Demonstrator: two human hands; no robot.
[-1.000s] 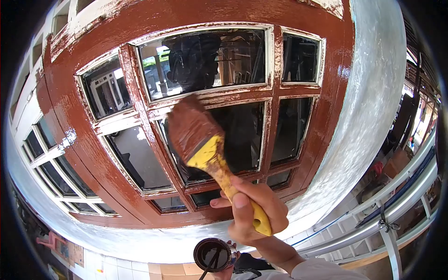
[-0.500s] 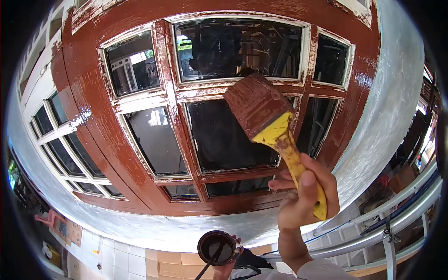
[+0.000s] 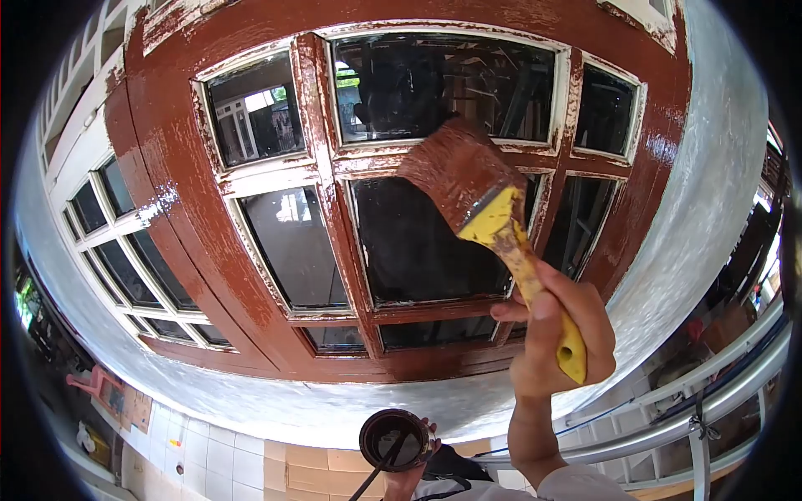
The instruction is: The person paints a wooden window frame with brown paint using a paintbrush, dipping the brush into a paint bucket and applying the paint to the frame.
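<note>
My right hand [image 3: 561,334] is closed round the yellow handle of a wide paintbrush [image 3: 464,179]. Reddish-brown paint coats its bristles, which overlap the crossbar under the upper middle pane. The window frame [image 3: 368,332] is partly covered in the same brown, with whitish patches along the bars round the glass. Low in the view, my left hand [image 3: 407,479] grips a paint can [image 3: 368,441] from the side. Dark paint lies inside the can, and a thin dark stick [image 3: 368,482] leans out over its rim.
A pale blue-grey wall [image 3: 710,159] curves round the frame. To the left stands a white-framed window [image 3: 134,225]. Cardboard [image 3: 309,472] lies on the white tiled floor [image 3: 219,455]. A metal ladder [image 3: 643,442] stands at the lower right, a pink plastic item [image 3: 98,382] at the lower left.
The view has shifted slightly, so the window sits a little further right. The brush's bristles now look more bent and splayed against the crossbar. Both hands keep their hold.
</note>
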